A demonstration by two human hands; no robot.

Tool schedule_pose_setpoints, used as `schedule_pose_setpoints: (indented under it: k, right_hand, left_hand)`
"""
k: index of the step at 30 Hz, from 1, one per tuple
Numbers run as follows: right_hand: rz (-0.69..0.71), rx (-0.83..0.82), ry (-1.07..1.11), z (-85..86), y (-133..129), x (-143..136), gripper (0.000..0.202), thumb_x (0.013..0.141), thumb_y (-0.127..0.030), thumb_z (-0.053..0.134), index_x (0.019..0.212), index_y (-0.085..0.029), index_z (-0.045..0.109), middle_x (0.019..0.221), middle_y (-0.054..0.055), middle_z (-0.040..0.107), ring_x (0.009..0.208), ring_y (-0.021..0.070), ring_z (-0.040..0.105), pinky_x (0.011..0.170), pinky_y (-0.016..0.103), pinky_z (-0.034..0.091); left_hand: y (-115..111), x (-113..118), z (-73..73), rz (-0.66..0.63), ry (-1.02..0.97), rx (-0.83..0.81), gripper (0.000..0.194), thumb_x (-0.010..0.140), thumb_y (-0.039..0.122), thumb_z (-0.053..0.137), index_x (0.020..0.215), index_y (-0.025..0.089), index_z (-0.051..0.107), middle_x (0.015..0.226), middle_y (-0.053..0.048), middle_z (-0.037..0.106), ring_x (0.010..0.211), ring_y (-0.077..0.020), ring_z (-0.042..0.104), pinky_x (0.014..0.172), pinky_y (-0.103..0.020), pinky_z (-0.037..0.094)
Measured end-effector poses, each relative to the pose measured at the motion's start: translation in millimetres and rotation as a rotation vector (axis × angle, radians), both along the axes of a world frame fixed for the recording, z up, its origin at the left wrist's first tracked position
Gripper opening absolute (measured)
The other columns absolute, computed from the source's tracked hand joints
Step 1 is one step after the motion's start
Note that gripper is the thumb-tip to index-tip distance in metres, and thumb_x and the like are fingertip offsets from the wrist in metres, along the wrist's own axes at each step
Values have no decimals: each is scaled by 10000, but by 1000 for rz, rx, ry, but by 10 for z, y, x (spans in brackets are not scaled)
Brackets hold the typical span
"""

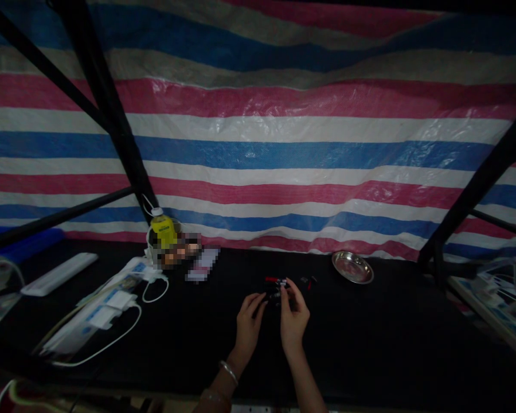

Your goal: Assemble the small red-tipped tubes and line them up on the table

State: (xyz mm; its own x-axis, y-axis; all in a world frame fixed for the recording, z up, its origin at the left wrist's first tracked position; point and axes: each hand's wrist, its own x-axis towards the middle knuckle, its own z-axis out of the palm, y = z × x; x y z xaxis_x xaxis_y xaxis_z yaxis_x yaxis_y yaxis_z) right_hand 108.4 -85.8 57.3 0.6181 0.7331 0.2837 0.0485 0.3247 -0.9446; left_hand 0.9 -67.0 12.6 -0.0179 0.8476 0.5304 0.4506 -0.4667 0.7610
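My left hand (248, 323) and my right hand (293, 316) meet over the black tabletop (370, 338), fingers pinched together on a small dark part (274, 296) held between them. It is too small and dim to name. A thin red and silver piece (276, 280) lies just beyond my fingertips. A few tiny dark and red bits (308, 280) lie on the table to the right of it. My left wrist wears a silver bangle (229, 371).
A round metal dish (352, 267) sits at the back right. A yellow-labelled bottle (163, 230) stands at the back left, with white power strips and cables (112, 304) in front of it. Black frame poles (112, 115) rise before a striped tarp (284, 143).
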Motion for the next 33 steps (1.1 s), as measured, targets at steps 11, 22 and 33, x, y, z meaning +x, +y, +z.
schedule_pose_setpoints:
  k: [11,22,33]
  right_hand:
    - [-8,49,-71,-26,-14,-6,383,788,-386,576,1096,-164,628,975,106,667,886,205,629,773,325,506]
    - [86,60,-197,65,-66,37,295,831,-365,525,1008,-188,681,950,91,658,902,199,616,794,323,492]
    - [130,8,-250,-7,-48,24,302,815,-342,543,1058,-201,655,1009,96,665,905,203,615,810,347,486]
  left_hand:
    - [-15,0,5,-31,36,54,266,861,360,475,1016,224,643,968,-64,659,899,-185,633,806,-351,540]
    - [-27,1,31,-65,31,13,279,866,360,462,1029,216,636,982,-73,653,913,-188,624,821,-358,530]
    - [-28,6,35,-100,36,45,265,865,325,466,1044,213,626,988,-64,656,919,-175,627,818,-332,531]
